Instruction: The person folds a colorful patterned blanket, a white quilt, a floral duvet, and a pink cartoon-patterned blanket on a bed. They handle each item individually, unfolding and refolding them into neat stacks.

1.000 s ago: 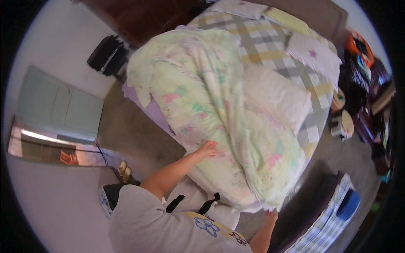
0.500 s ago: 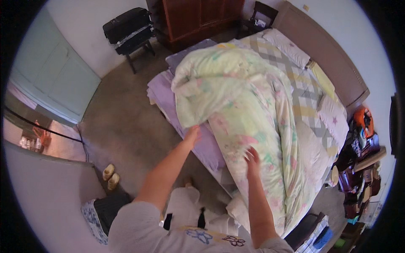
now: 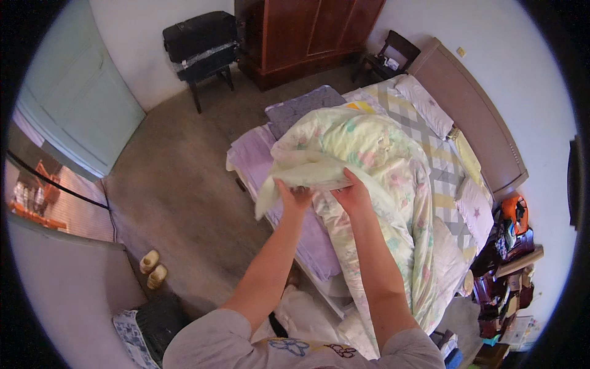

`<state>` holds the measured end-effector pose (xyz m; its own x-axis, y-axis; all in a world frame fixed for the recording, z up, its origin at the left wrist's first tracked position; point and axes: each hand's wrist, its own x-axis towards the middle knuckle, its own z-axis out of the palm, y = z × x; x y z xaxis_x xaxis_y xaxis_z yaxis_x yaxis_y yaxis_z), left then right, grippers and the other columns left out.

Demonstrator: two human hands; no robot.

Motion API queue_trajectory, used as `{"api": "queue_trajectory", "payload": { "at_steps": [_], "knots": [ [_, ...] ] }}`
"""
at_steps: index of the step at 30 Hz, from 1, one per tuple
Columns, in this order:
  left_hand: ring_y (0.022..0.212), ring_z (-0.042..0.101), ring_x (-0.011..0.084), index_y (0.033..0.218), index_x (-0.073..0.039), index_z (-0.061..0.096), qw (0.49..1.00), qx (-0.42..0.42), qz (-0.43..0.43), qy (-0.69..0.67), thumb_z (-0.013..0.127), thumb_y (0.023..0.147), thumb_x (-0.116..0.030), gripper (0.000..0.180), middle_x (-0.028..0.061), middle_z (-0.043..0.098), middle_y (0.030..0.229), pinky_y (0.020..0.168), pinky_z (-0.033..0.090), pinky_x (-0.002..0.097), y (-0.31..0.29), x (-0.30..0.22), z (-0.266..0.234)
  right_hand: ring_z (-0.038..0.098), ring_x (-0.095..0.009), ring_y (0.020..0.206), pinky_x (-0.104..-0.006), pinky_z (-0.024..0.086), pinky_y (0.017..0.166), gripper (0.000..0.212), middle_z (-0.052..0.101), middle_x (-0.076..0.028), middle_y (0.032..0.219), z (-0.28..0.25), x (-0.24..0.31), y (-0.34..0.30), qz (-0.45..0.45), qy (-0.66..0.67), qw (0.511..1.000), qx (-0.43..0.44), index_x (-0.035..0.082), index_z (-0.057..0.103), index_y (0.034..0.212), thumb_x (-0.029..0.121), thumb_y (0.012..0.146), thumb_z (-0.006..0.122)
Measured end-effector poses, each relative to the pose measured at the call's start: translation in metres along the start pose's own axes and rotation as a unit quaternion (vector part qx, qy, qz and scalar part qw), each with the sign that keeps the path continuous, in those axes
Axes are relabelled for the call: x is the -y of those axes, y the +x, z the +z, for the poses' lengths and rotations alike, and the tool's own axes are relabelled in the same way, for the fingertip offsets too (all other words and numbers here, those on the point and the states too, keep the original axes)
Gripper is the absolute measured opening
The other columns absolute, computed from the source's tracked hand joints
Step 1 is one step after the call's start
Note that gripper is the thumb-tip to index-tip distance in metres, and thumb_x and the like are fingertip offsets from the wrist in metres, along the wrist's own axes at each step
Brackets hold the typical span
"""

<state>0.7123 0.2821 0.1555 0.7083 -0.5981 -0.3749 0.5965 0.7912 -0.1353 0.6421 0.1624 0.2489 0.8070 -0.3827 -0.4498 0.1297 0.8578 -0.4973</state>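
Observation:
A pale green floral duvet (image 3: 350,132) lies heaped and wrinkled over the middle of the bed. Its near left edge is raised toward me between my two hands. The left hand (image 3: 294,194) grips this edge with the thumb on top, and a loose corner of cloth hangs beside it. A short way to the right, my right hand (image 3: 353,193) pinches the same edge, thumb up. Some fingers of both hands are hidden under the cloth. Below them a lilac sheet (image 3: 313,240) covers the bed's near left side.
Pillows (image 3: 424,107) rest on a checked sheet (image 3: 439,154) by the brown headboard (image 3: 479,111). A black case (image 3: 201,38) sits on a stand near the wardrobe (image 3: 301,37). Slippers (image 3: 152,269) lie on the floor at left. Assorted belongings (image 3: 507,270) crowd the right side.
My right hand has moved left and up from over the duvet to its edge. Both hands now hold that edge, lifted and folded. The view has shifted slightly.

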Motion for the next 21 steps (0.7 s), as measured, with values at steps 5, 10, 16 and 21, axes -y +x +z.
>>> {"api": "queue_trajectory", "payload": {
  "at_steps": [5, 10, 16, 21],
  "knots": [
    [0.105, 0.051, 0.0273, 0.126, -0.008, 0.036, 0.967, 0.020, 0.114, 0.228, 0.054, 0.084, -0.018, 0.047, 0.0111, 0.047, 0.121, 0.085, 0.047, 0.0426, 0.110, -0.066, 0.099, 0.043, -0.028, 0.111, -0.0628, 0.037, 0.085, 0.032, 0.041, -0.010, 0.109, 0.047, 0.043, -0.009, -0.021, -0.067, 0.996, -0.059, 0.006, 0.045, 0.116, 0.015, 0.086, 0.054],
    [0.104, 0.053, 0.0223, 0.131, -0.007, 0.032, 0.868, 0.090, 0.095, 0.480, 0.069, 0.077, -0.023, 0.068, 0.0077, 0.049, 0.122, 0.082, 0.046, 0.0344, 0.136, 0.014, 0.224, 0.037, -0.029, 0.120, -0.0635, 0.030, 0.091, 0.044, 0.038, -0.010, 0.126, 0.007, 0.128, 0.072, -0.184, -0.034, 0.982, -0.020, 0.009, 0.041, 0.123, 0.032, 0.088, 0.054],
    [0.106, 0.053, 0.0216, 0.127, -0.007, 0.044, 0.698, 0.105, 0.100, 0.702, 0.068, 0.078, -0.025, 0.057, 0.0097, 0.053, 0.120, 0.089, 0.042, 0.0323, 0.178, -0.055, 0.197, 0.029, -0.024, 0.129, -0.0417, 0.029, 0.101, 0.062, 0.030, -0.009, 0.140, -0.051, 0.114, 0.081, -0.212, -0.161, 0.961, -0.074, 0.007, 0.024, 0.138, 0.034, 0.089, 0.051],
    [0.118, 0.043, 0.0269, 0.134, -0.004, 0.032, 0.434, 0.090, 0.204, 0.873, 0.076, 0.068, -0.031, 0.083, 0.0166, 0.040, 0.132, 0.099, 0.033, 0.0367, 0.210, -0.178, 0.083, 0.052, -0.023, 0.106, -0.0373, 0.041, 0.091, 0.042, 0.048, -0.011, 0.119, -0.125, -0.014, 0.018, 0.067, -0.141, 0.988, -0.021, 0.002, 0.044, 0.120, 0.028, 0.089, 0.052]
  ]
}}
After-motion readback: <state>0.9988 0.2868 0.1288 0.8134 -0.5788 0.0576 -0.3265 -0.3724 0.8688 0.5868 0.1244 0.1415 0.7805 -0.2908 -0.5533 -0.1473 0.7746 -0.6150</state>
